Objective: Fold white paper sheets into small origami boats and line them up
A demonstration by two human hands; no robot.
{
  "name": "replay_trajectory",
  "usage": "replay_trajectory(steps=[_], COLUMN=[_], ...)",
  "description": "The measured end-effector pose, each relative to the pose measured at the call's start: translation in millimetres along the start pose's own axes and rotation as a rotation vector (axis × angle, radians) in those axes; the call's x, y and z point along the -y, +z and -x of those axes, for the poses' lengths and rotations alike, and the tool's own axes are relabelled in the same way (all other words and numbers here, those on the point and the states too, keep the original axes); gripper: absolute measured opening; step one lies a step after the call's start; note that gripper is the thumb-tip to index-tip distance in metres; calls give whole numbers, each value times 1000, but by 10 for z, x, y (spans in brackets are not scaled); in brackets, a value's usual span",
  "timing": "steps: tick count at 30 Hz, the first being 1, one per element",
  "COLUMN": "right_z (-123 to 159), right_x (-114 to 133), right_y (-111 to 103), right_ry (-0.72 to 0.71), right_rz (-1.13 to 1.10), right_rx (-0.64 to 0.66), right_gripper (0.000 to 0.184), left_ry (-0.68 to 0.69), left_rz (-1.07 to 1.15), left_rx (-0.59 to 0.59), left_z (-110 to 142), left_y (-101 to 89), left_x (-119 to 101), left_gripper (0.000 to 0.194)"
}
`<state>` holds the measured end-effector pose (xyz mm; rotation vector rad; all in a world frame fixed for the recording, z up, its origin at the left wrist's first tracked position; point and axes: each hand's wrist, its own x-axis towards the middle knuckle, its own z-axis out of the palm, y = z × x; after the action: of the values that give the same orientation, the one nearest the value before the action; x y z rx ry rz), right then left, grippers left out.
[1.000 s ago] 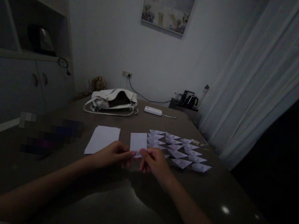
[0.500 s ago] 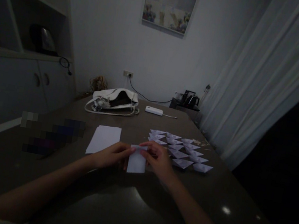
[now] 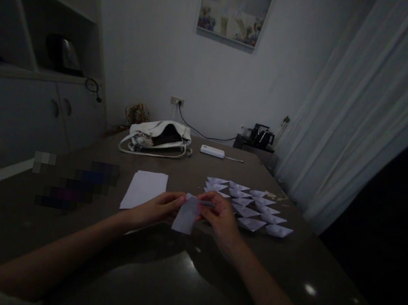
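A small folded piece of white paper (image 3: 186, 216) is held above the table between my two hands. My left hand (image 3: 163, 207) pinches its upper left edge between thumb and fingers. Closed on its upper right side is my right hand (image 3: 221, 217), where a narrow part of the paper sticks out between thumb and fingers. The paper hangs slightly tilted, its lower end free. Beyond my left hand lies a stack of white paper sheets (image 3: 145, 189). Several folded paper boats (image 3: 251, 224) stand in rows just past my right hand.
On the dark table (image 3: 180, 285), a white handbag (image 3: 159, 137) lies open toward the back. A white power bank (image 3: 212, 151) with a short cable is right of it. A blurred dark object (image 3: 81, 186) sits at the left. A black kettle (image 3: 264, 138) stands beyond the table.
The paper has turned from nearly upright to tilted, with its right part now bent toward my right fingers. Both hands keep their grip. The whole view has shifted slightly.
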<state>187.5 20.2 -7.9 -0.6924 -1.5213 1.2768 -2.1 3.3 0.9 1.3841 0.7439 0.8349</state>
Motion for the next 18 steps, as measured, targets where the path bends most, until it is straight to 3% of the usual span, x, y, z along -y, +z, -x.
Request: replay_trajectory(steps=[6, 10, 13, 18], right_z=[37, 82, 92, 98], right_x=[37, 88, 94, 92], right_y=[18, 45, 64, 86], right_ry=[18, 36, 30, -159], right_rz=[-73, -62, 14, 436], right_rx=[38, 91, 108, 123], right_gripper=[11, 11, 21, 31], left_ry=[-99, 34, 113, 114], left_rz=[66, -228, -449, -817], left_rx=[-64, -44, -66, -168], left_z=[-9, -11, -23, -47], left_y=[-23, -23, -18, -47], left_x=[80, 47, 28, 38], left_gripper=[45, 44, 44, 38])
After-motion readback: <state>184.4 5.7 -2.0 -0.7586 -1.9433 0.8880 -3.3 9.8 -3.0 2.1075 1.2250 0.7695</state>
